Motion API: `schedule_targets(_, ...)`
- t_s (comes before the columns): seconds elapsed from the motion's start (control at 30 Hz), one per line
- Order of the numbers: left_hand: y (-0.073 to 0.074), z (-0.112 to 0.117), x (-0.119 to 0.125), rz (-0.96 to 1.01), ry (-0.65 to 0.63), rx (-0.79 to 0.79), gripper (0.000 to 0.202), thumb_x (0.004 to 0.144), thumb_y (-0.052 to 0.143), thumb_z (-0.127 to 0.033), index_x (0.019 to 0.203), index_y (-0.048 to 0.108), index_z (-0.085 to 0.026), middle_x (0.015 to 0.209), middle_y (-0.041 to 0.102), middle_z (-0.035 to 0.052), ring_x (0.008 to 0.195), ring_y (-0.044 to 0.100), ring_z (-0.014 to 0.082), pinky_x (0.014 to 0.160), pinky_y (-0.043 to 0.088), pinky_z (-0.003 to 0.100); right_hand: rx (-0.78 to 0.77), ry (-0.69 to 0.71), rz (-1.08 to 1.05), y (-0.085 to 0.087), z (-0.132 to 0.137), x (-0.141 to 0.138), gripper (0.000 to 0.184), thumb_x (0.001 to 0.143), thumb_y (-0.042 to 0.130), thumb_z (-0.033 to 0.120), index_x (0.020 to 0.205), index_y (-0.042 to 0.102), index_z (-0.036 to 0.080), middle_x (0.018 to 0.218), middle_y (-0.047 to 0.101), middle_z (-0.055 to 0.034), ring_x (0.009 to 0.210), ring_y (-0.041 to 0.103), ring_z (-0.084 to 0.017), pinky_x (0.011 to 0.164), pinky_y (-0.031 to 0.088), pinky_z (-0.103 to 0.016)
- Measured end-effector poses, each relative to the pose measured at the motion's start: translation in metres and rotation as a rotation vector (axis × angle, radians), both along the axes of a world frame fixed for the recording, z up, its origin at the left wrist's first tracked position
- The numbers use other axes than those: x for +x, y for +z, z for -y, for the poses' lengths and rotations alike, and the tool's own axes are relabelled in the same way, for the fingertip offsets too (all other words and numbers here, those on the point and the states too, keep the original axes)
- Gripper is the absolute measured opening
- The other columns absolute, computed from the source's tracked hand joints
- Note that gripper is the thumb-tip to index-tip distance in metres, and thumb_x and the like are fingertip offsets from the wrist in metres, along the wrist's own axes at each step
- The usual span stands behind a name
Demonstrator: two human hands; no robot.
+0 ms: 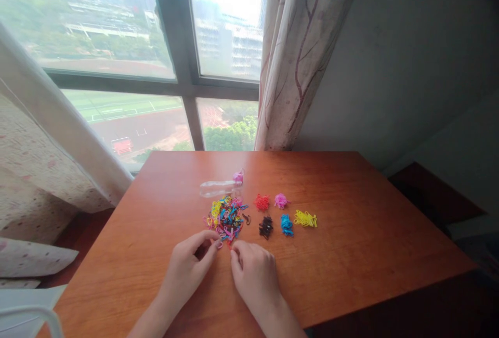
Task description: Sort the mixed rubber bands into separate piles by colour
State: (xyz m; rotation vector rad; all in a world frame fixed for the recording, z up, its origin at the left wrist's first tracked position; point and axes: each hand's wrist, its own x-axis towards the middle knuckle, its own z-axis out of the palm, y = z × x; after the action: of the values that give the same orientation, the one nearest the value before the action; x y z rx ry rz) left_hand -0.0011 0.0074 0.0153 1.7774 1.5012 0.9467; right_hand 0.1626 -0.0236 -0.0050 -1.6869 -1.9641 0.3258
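Observation:
A mixed heap of small coloured rubber bands [226,217] lies on the table just beyond my hands. At its near edge my left hand [195,257] pinches with thumb and forefinger, a pink rubber band [220,245] showing at the fingertips. Close beside it, my right hand [255,265] has its fingers curled together, and a bit of a red rubber band [230,245] shows at their tips. To the right of the heap sit single-colour piles: red [262,202], pink [281,201], black [265,228], blue [287,225] and yellow [306,218].
Behind the heap lies a clear plastic bag [218,188] with a pink bunch [238,176] at its end. The brown wooden table [351,255] reaches back to a window [187,88] with curtains [300,52]. A white rail [35,314] stands at lower left.

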Motion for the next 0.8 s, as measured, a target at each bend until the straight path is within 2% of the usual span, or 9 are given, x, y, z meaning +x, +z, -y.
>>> schedule_targets(0.17,-0.001,0.0,0.0,0.013,-0.007,-0.008,0.023,0.083,0.059,-0.038,0.079,0.07,-0.018,0.058,0.059,-0.0028,0.053,0.051,0.0116,0.052,0.041,0.02,0.08,-0.061,-0.063,0.01,-0.005,0.027,0.016,0.09,0.051,0.018,0.083,0.064,0.023,0.067,0.065,0.0012,0.06,0.059,-0.014,0.059,0.029,-0.025)
schedule_targets(0.4,-0.003,-0.001,-0.001,0.012,-0.01,-0.018,0.023,0.084,0.058,-0.037,0.079,0.069,-0.017,0.057,0.054,-0.0033,0.053,0.048,0.0112,0.051,0.038,0.02,0.078,-0.207,0.075,0.027,-0.045,0.064,0.014,0.091,0.056,0.02,0.083,0.067,0.024,0.066,0.065,0.0013,0.061,0.059,-0.015,0.057,0.027,-0.025)
schedule_targets(0.63,-0.008,0.0,-0.002,0.008,-0.024,-0.019,0.024,0.085,0.056,-0.037,0.081,0.069,-0.017,0.058,0.054,-0.0031,0.053,0.048,0.0113,0.051,0.038,0.02,-0.02,-0.268,0.259,0.027,-0.08,0.067,0.014,0.092,0.059,0.022,0.084,0.07,0.025,0.071,0.069,-0.0006,0.062,0.061,-0.015,0.053,0.023,-0.026)
schedule_targets(0.8,-0.008,-0.001,-0.002,0.012,-0.036,-0.019,0.024,0.086,0.057,-0.038,0.079,0.068,-0.017,0.058,0.054,-0.0032,0.052,0.047,0.0107,0.051,0.037,0.019,-0.061,-0.279,0.275,0.029,-0.079,0.066,0.013,0.093,0.06,0.024,0.086,0.07,0.026,0.076,0.071,-0.0004,0.065,0.062,-0.015,0.054,0.023,-0.026)
